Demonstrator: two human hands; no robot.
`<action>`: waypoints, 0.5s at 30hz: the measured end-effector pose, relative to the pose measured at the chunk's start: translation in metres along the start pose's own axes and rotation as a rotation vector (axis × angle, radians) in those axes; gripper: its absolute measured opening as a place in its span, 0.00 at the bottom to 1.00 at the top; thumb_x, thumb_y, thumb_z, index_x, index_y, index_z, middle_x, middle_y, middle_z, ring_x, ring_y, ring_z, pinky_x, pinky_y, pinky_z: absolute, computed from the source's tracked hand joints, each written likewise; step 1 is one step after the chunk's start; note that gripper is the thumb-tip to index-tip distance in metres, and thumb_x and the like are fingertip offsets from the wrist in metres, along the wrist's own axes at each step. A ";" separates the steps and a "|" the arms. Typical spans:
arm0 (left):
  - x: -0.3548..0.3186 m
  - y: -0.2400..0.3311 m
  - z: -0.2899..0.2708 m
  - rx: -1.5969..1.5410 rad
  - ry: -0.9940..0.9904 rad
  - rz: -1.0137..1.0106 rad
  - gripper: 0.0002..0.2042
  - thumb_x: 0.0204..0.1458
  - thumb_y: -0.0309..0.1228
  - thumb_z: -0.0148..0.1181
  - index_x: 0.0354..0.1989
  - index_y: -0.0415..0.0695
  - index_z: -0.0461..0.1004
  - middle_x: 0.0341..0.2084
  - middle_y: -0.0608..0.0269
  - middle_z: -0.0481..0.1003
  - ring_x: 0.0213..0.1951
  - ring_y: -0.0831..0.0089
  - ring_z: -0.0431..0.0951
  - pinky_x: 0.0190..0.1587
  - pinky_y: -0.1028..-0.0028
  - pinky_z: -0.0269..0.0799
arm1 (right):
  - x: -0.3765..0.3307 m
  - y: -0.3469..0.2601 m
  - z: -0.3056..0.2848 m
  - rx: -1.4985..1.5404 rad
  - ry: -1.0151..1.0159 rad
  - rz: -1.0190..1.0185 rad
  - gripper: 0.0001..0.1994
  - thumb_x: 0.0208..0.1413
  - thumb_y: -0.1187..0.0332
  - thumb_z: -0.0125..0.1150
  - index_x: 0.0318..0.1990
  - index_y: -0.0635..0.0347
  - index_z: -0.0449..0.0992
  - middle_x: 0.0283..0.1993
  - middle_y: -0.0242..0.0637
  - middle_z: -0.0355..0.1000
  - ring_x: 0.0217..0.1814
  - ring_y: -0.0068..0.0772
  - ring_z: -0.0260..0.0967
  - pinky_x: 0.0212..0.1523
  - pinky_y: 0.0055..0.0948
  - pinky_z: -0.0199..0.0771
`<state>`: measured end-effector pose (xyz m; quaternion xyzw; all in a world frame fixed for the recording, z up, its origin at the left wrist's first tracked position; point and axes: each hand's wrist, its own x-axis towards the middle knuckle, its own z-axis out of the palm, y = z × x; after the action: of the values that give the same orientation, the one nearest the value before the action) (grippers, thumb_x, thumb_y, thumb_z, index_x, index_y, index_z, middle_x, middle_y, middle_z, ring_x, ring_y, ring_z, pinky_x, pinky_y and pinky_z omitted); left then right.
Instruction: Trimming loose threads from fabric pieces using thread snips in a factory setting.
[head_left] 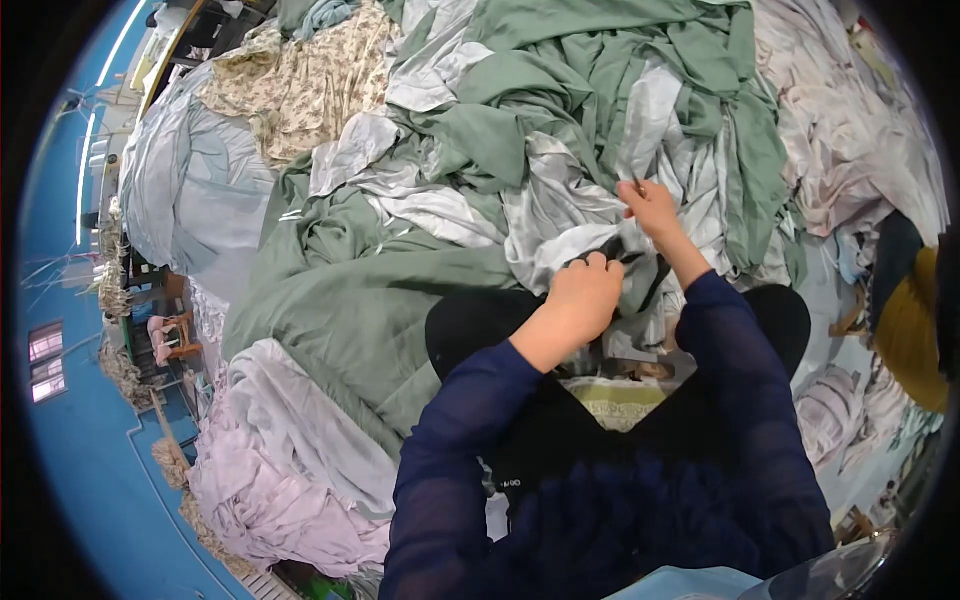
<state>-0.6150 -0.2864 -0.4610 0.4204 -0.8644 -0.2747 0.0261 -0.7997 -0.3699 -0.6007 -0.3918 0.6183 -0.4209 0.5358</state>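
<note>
A large heap of green cloth (380, 300) and grey-white patterned cloth (565, 195) spreads in front of me and over my knees. My left hand (582, 305) is closed on a fold of the grey-white cloth, knuckles up. A dark strip or object (608, 247) shows just beyond its fingers; its kind is unclear. A little farther and to the right, my right hand (652, 212) has thumb and fingers pinched together beside the pale cloth. Something small and dark shows at those fingertips, too small to name.
Beige floral cloth (310, 75) and pale blue cloth (190, 180) lie at the far left. Pinkish cloth (830, 120) is heaped at the right, lilac cloth (270, 490) at the near left. A wooden stool (178, 335) stands on the blue floor (85, 440).
</note>
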 end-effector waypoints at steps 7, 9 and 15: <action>0.046 -0.003 -0.008 -0.053 -0.203 0.023 0.17 0.48 0.40 0.65 0.36 0.39 0.72 0.29 0.54 0.77 0.35 0.57 0.80 0.34 0.62 0.76 | 0.124 0.073 0.060 -0.565 0.386 -0.153 0.32 0.41 0.58 0.74 0.52 0.69 0.72 0.37 0.41 0.77 0.37 0.37 0.77 0.42 0.34 0.75; 0.048 -0.008 -0.025 -0.065 -0.226 0.010 0.18 0.48 0.42 0.66 0.35 0.39 0.71 0.29 0.55 0.76 0.35 0.58 0.80 0.33 0.64 0.76 | 0.142 0.078 0.083 -0.507 0.434 -0.177 0.27 0.40 0.58 0.74 0.45 0.67 0.75 0.35 0.39 0.78 0.37 0.41 0.76 0.41 0.36 0.73; 0.057 -0.024 -0.039 -0.122 -0.166 -0.013 0.18 0.48 0.42 0.66 0.35 0.40 0.71 0.30 0.55 0.76 0.35 0.58 0.79 0.34 0.63 0.75 | 0.143 0.085 0.088 -0.151 0.433 -0.093 0.10 0.48 0.67 0.69 0.32 0.65 0.78 0.27 0.30 0.75 0.29 0.21 0.69 0.31 0.25 0.67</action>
<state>-0.6238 -0.3581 -0.4500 0.3993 -0.8425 -0.3610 -0.0218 -0.7318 -0.4843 -0.7344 -0.3593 0.7300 -0.4718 0.3396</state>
